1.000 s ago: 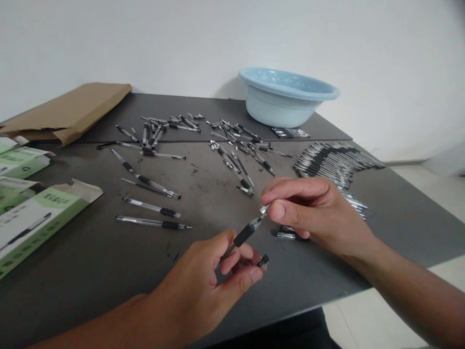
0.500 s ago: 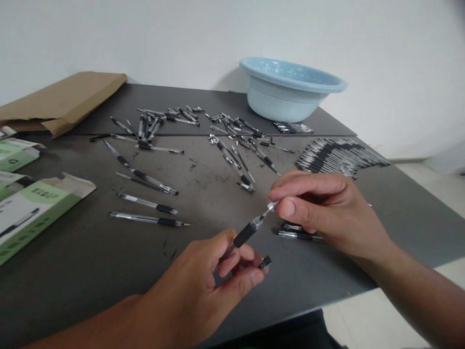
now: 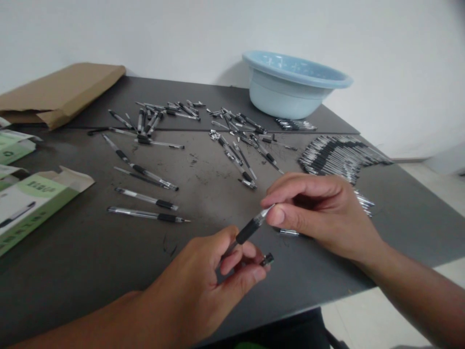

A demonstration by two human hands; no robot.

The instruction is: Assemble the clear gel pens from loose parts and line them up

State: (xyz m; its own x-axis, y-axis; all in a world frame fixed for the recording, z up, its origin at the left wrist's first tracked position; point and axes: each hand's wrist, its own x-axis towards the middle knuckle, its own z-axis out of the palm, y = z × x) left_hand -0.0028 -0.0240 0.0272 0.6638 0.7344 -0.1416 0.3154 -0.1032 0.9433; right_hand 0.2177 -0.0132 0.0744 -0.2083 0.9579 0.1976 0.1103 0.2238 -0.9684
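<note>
My left hand (image 3: 221, 281) is closed around the barrel of a clear gel pen (image 3: 249, 231) with a black grip, its front end pointing up to the right. A small dark pen cap (image 3: 268, 260) is also held at the thumb and fingers of this hand. With thumb and forefinger, my right hand (image 3: 312, 208) pinches a small clear tip cone (image 3: 268, 210) at the pen's front end. The cone meets the barrel above the grip. Beneath the right hand lies another pen (image 3: 289, 232), mostly hidden.
Loose pens (image 3: 148, 215) and scattered pen parts (image 3: 232, 145) cover the table's left and middle. A row of pens (image 3: 337, 155) lies at right. Behind stands a light blue basin (image 3: 290, 94). A brown paper bag (image 3: 69, 92) and green-white boxes (image 3: 43, 203) are at left.
My right hand has moved slightly left and toward the pen, bringing the tip cone down over the refill's point onto the barrel. My left hand keeps its hold on pen and cap.
</note>
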